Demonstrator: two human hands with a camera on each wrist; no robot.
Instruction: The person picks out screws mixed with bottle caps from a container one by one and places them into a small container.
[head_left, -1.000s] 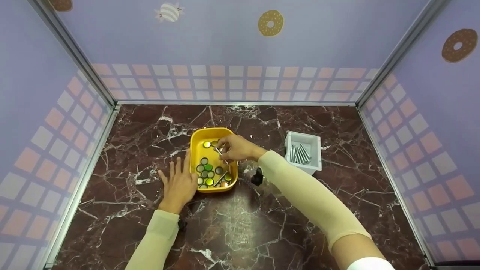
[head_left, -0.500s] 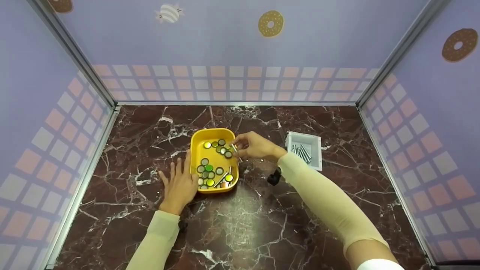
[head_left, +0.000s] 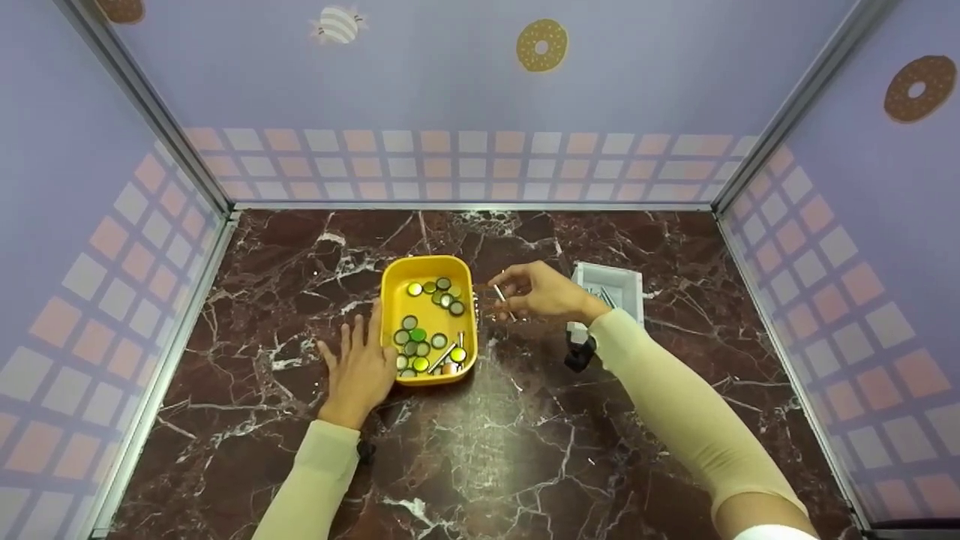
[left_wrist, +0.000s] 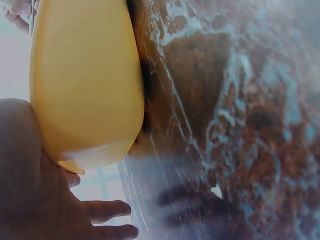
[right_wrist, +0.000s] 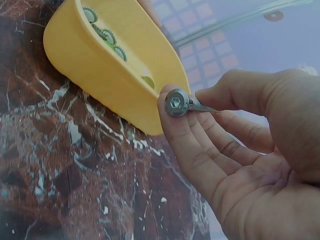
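In the head view, a yellow tray (head_left: 397, 304) holds several bottle caps (head_left: 418, 335) and several metal bolts (head_left: 442, 358) by its near right corner. My left hand (head_left: 358, 379) rests against the tray's left side with its fingers spread straight. The left wrist view has the palm (left_wrist: 30, 170) along the yellow wall. Just right of the tray, my right hand (head_left: 546, 291) pinches a silver bolt between thumb and fingers. Up close in the right wrist view, the bolt (right_wrist: 176, 103) has a round hex-socket head and a threaded shank.
To the right stands a small white bin (head_left: 637, 296) with several silver bolts inside, partly covered by my right wrist. Brown marble-patterned tabletop (head_left: 480, 450) surrounds both containers. Patterned panels (head_left: 480, 97) wall in the back and both sides.
My right hand has lifted the bolt out of the yellow tray and moved right, toward the white bin. The left hand and the tray have stayed in place.
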